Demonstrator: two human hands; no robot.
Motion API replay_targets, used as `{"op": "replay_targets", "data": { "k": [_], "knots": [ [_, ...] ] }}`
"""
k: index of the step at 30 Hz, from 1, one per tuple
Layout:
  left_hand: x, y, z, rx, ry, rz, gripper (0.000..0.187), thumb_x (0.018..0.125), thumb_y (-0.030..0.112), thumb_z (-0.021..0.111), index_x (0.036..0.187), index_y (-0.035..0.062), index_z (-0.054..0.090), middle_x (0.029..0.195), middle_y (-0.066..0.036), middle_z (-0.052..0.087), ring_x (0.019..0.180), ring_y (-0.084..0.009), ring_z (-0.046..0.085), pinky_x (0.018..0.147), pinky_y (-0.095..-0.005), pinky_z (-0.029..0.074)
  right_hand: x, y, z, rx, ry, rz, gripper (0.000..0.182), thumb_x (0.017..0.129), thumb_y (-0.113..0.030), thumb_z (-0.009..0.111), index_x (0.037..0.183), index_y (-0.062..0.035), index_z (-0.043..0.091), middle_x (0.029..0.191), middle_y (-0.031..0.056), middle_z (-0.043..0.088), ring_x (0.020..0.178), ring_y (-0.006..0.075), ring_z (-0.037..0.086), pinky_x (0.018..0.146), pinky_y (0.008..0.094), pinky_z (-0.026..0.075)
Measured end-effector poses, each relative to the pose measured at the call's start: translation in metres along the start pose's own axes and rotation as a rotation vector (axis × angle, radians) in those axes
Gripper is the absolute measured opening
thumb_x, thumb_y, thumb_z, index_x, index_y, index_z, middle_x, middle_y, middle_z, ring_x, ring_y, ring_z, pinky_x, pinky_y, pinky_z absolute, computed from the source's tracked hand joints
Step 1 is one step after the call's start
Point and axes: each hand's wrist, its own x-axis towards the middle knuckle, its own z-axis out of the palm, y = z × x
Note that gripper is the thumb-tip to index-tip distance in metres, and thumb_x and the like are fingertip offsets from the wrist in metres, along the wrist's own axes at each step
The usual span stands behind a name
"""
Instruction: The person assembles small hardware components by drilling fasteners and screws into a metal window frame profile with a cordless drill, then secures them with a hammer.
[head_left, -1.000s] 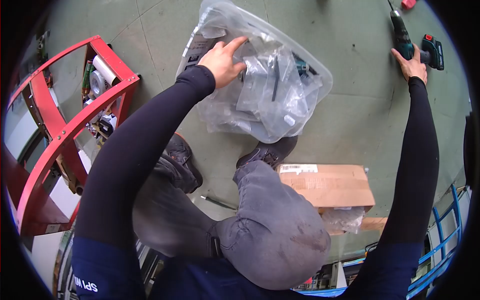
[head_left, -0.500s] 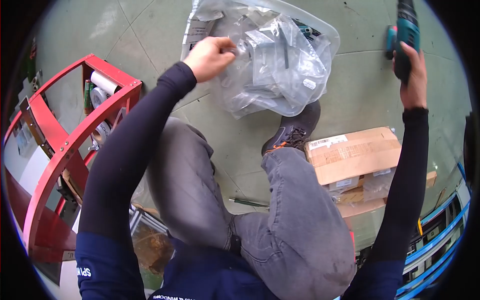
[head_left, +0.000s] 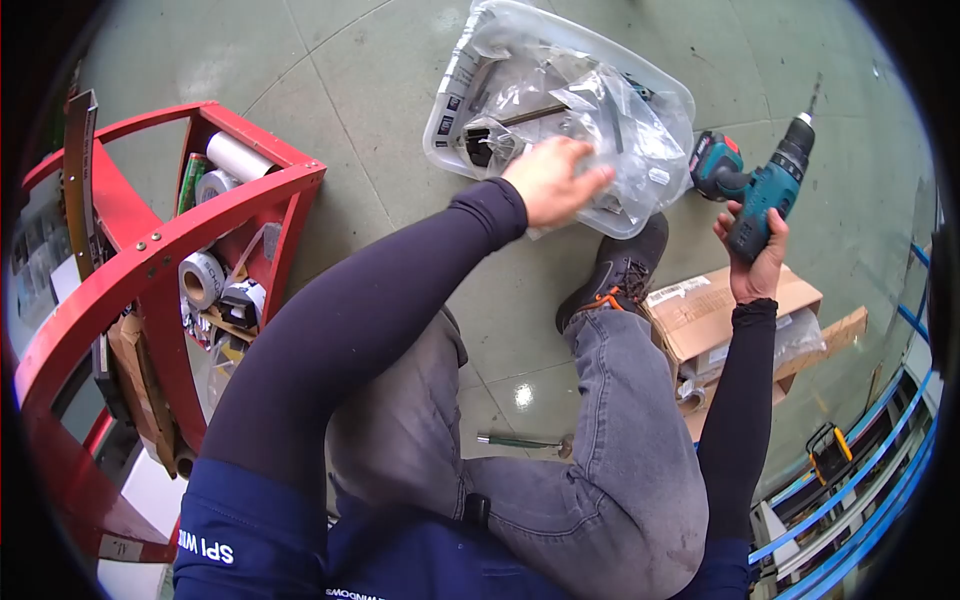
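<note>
My right hand (head_left: pixel 757 262) grips a teal and black cordless drill (head_left: pixel 772 197) by the rear of its body, with its long bit pointing up and away. The drill's battery (head_left: pixel 718 165) sticks out to the left, near the bin. Over the front of the white plastic bin (head_left: pixel 440 125), my left hand (head_left: pixel 553 183) is open, fingers stretched and a little blurred. Clear plastic bags (head_left: pixel 630 125) lie right at its fingertips. Left of them in the bin, a dark metal strip (head_left: pixel 533 115) and black parts (head_left: pixel 480 150) show.
A red metal rack (head_left: pixel 150 245) holding tape rolls (head_left: pixel 203 280) stands at the left. An opened cardboard box (head_left: pixel 740 310) sits beside my right shoe (head_left: pixel 620 275). A thin green-handled tool (head_left: pixel 520 441) lies on the floor between my legs. Blue rails (head_left: pixel 870 480) run along the lower right.
The drill has come down and inward, and its whole length with the bit now shows. My left hand has moved right across the bags, uncovering parts at the bin's left. The view has shifted.
</note>
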Motion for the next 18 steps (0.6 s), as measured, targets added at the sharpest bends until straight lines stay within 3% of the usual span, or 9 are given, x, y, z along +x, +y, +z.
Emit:
{"op": "replay_targets", "data": {
  "k": [2,6,7,8,10,11,13,15,18],
  "knots": [
    [0.009,-0.008,-0.006,-0.021,0.097,-0.052,0.054,0.098,0.043,0.057,0.113,-0.0078,0.065,0.109,-0.026,0.067,0.107,-0.0351,0.066,0.094,-0.0418,0.052,-0.005,0.003,-0.008,-0.038,0.029,0.010,0.058,0.090,-0.050,0.064,0.119,-0.0011,0.056,0.099,0.0111,0.066,0.085,0.0224,0.069,0.081,0.0364,0.059],
    [0.025,-0.044,-0.021,0.178,0.346,-0.081,0.048,0.095,0.041,0.063,0.113,-0.0031,0.065,0.105,-0.021,0.070,0.099,-0.0324,0.068,0.087,-0.0401,0.053,0.001,0.005,-0.017,-0.114,0.194,-0.011,0.064,0.088,-0.058,0.065,0.122,-0.0041,0.056,0.099,0.0095,0.065,0.086,0.0204,0.069,0.074,0.0351,0.060],
    [0.025,-0.044,-0.029,0.129,0.260,-0.151,0.052,0.093,0.043,0.065,0.116,-0.0030,0.064,0.105,-0.021,0.070,0.099,-0.0324,0.068,0.088,-0.0403,0.052,0.000,0.005,-0.012,-0.176,0.231,-0.014,0.062,0.089,-0.059,0.063,0.123,-0.0074,0.056,0.098,0.0081,0.064,0.084,0.0191,0.068,0.071,0.0342,0.060],
    [0.025,-0.045,-0.032,0.190,0.162,-0.204,0.055,0.092,0.045,0.066,0.119,-0.0022,0.062,0.109,-0.020,0.069,0.102,-0.0306,0.067,0.088,-0.0395,0.052,0.000,0.009,-0.011,-0.260,0.276,-0.091,0.061,0.091,-0.060,0.062,0.124,-0.0093,0.056,0.096,0.0064,0.062,0.081,0.0176,0.068,0.069,0.0332,0.059],
    [0.027,-0.073,-0.011,0.293,0.289,-0.022,0.058,0.091,0.039,0.072,0.128,-0.0034,0.058,0.124,-0.022,0.063,0.112,-0.0306,0.063,0.095,-0.0393,0.051,-0.004,0.011,-0.012,-0.296,0.314,-0.114,0.058,0.091,-0.060,0.062,0.117,-0.0075,0.060,0.093,0.0045,0.060,0.080,0.0176,0.066,0.065,0.0305,0.056],
    [0.030,-0.069,-0.009,0.238,0.290,0.013,0.058,0.093,0.033,0.071,0.133,-0.0044,0.053,0.131,-0.022,0.060,0.119,-0.0311,0.060,0.101,-0.0393,0.048,-0.005,0.020,-0.024,-0.361,0.319,-0.187,0.058,0.091,-0.055,0.065,0.115,-0.0022,0.061,0.096,0.0089,0.061,0.085,0.0214,0.065,0.069,0.0348,0.055],
    [0.024,-0.012,-0.013,-0.119,0.276,0.018,0.058,0.096,0.031,0.068,0.138,-0.0033,0.049,0.137,-0.019,0.056,0.124,-0.0290,0.056,0.105,-0.0371,0.044,-0.045,0.034,-0.024,-0.691,0.541,-0.546,0.055,0.090,-0.042,0.071,0.118,0.0036,0.060,0.104,0.0147,0.062,0.090,0.0257,0.063,0.077,0.0393,0.054],
    [-0.005,0.065,-0.028,-0.369,0.196,-0.005,0.056,0.099,0.028,0.064,0.142,-0.0019,0.045,0.141,-0.016,0.052,0.127,-0.0259,0.053,0.106,-0.0347,0.042,-0.105,0.057,-0.026,-0.875,0.627,-0.719,0.054,0.087,-0.030,0.074,0.124,0.0062,0.057,0.113,0.0190,0.061,0.101,0.0295,0.062,0.089,0.0422,0.050],
    [-0.057,0.123,-0.024,-0.635,0.114,0.106,0.051,0.098,0.020,0.065,0.139,-0.0040,0.046,0.131,-0.016,0.057,0.115,-0.0209,0.058,0.097,-0.0318,0.048,-0.196,0.112,-0.042,-0.926,0.766,-0.561,0.046,0.084,-0.020,0.075,0.122,0.0021,0.060,0.118,0.0191,0.059,0.111,0.0323,0.060,0.098,0.0414,0.047]
  ]
}}
